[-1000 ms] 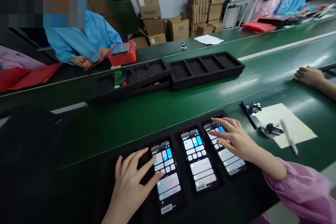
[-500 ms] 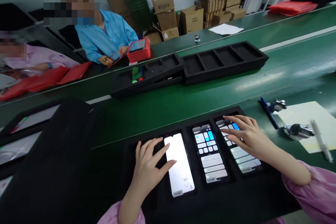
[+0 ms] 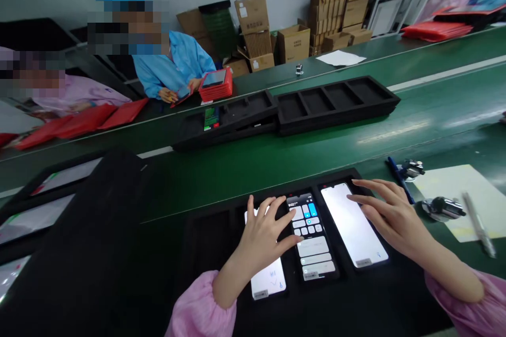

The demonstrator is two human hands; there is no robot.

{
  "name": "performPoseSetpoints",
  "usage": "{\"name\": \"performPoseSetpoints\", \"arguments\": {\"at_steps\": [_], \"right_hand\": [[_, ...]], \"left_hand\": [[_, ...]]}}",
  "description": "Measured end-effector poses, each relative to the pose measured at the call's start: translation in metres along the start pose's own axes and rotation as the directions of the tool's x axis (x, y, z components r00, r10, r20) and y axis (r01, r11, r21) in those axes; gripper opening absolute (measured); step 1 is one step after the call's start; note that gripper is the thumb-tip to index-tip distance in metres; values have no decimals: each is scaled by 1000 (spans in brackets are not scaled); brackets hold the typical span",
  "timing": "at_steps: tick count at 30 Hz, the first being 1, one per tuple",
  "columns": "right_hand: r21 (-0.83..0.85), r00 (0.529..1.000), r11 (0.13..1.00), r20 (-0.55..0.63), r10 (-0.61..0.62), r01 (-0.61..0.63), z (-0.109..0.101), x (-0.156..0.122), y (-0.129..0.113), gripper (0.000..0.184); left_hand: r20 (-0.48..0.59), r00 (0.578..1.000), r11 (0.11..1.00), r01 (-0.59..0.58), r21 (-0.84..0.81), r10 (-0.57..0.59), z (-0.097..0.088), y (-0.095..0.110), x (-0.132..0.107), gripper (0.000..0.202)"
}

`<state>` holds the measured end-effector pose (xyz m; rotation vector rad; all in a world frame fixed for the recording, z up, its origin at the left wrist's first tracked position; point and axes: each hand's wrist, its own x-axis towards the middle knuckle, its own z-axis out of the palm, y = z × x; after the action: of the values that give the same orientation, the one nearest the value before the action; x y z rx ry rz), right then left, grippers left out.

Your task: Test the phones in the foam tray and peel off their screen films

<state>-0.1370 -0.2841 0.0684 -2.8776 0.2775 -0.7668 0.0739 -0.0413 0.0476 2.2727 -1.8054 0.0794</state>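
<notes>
Three lit phones lie side by side in a black foam tray. My left hand is open, fingers spread, over the left phone, whose white screen it partly covers. Its index finger and thumb reach onto the middle phone, which displays a panel of tiles and sliders. Whether those fingertips touch the glass I cannot tell. Above the upper right edge of the right phone, my right hand is open with fingers stretched out. That phone's screen is plain white.
More black trays lie across the green bench, one holding a phone. At right are a blue pen, metal tally counters and paper. A black tray with phones is at left. A co-worker in blue sits opposite.
My left hand has moved right, from the left phone to the middle one. My right hand has shifted slightly right, and the right phone's screen has turned from the tile panel to white.
</notes>
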Motion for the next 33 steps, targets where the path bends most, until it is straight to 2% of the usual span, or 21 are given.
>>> {"name": "performPoseSetpoints", "arguments": {"at_steps": [3,8,14,16,18,21,24,28,33], "right_hand": [[65,995,994,33,89,-91,-6,-8,3,40],[52,980,980,66,187,-191,2,-14,4,43],[-7,977,982,104,188,-188,11,-10,0,45],[-11,975,982,117,191,-191,10,-11,3,45],[-3,974,981,118,193,-194,8,-13,4,43],[3,985,989,91,147,-148,2,-15,-2,40],[21,996,1000,92,18,-20,0,-10,-16,37],[27,984,995,153,-95,92,12,5,-35,41],[-5,964,998,259,-59,63,30,20,-42,49]], "left_hand": [[5,1000,1000,-12,-5,13,3,-3,-3,51],[-16,1000,1000,-19,-3,19,9,-10,-6,47],[-53,997,998,-60,27,62,13,-11,-4,46],[-39,999,999,-36,21,37,10,-15,-6,48],[-49,998,999,44,17,-43,3,-25,-14,55],[-80,974,977,212,8,-211,-10,-45,-37,59],[-60,954,956,294,10,-293,-18,-58,-62,51],[-35,958,958,284,22,-283,-15,-54,-73,47],[-35,982,982,185,29,-184,-2,-39,-54,49]]}}
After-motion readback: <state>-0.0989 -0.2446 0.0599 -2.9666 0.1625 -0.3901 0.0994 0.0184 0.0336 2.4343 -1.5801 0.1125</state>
